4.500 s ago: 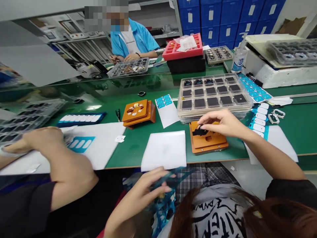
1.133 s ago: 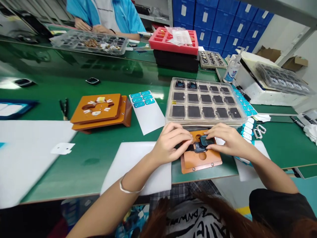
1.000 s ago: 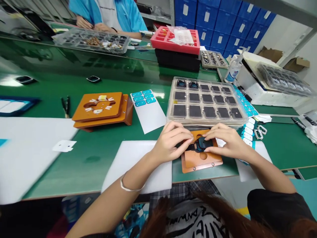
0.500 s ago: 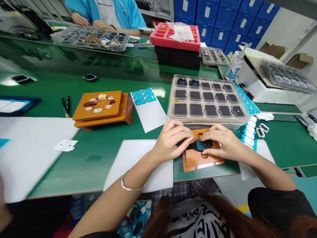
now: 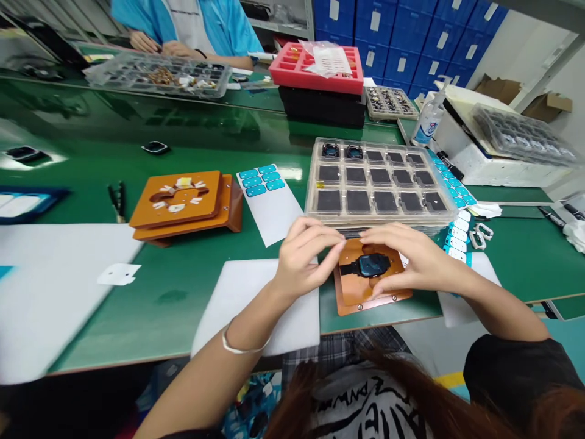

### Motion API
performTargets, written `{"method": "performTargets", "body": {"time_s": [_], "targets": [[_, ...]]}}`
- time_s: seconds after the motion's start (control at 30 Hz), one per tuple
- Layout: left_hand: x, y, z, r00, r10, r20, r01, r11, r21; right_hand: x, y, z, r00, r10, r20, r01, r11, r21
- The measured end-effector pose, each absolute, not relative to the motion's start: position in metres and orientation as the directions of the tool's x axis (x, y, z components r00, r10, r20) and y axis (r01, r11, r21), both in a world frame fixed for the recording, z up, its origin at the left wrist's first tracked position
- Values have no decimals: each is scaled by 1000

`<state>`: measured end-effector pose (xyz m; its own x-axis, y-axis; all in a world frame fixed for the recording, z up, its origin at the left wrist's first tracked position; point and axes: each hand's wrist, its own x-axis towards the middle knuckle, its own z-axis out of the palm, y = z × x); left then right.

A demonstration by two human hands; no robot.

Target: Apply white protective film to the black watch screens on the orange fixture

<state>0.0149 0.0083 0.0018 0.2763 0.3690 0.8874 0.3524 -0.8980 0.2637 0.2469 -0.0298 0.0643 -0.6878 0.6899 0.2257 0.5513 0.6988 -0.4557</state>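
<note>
Since half a second ago, right hand [image 5: 414, 256] has come off the watch [image 5: 373, 265] and opened wide; left hand [image 5: 301, 256] has drawn back a little from the strap [image 5: 350, 269]. Watch now in full view, face up on the orange block [image 5: 354, 295], strap pointing left.

Right hand released, thumb and fingers spread around the watch, one on the near side, the others on the far. Left hand by the block's far left corner, fingers bent, thumb and forefinger tips close; cannot tell whether they pinch anything.

Clear tray [image 5: 347, 217] just behind the block, crowding its far side. Right hand hides the block's right part. White pad [image 5: 247, 311] to the left, partly under the left forearm. Beyond it: orange stand [image 5: 145, 217], sticker sheet [image 5: 278, 216]. To the right: white frames [image 5: 479, 238], sticker strip [image 5: 457, 239]. Across the bench, a co-worker's blue sleeve [image 5: 242, 33].
</note>
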Motion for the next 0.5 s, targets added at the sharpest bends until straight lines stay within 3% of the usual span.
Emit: {"method": "performTargets", "body": {"time_s": [0.1, 0.2, 0.3, 0.5], "targets": [[10, 11, 1, -17, 327, 945, 431, -850, 302, 235, -20, 64, -840, 513, 177, 421, 822, -383], [6, 13, -2, -220, 396, 892, 416, -789, 453, 217, -10, 52, -917, 392, 73, 351, 880, -319], [7, 12, -3, -168, 511, 843, 368, -761, 534, 205, -3, 36, -938, 343, 45, 312, 896, -315], [11, 11, 0, -74, 480, 874, 373, -799, 471, 200, -1, 20, -931, 363, 35, 329, 878, -347]]}}
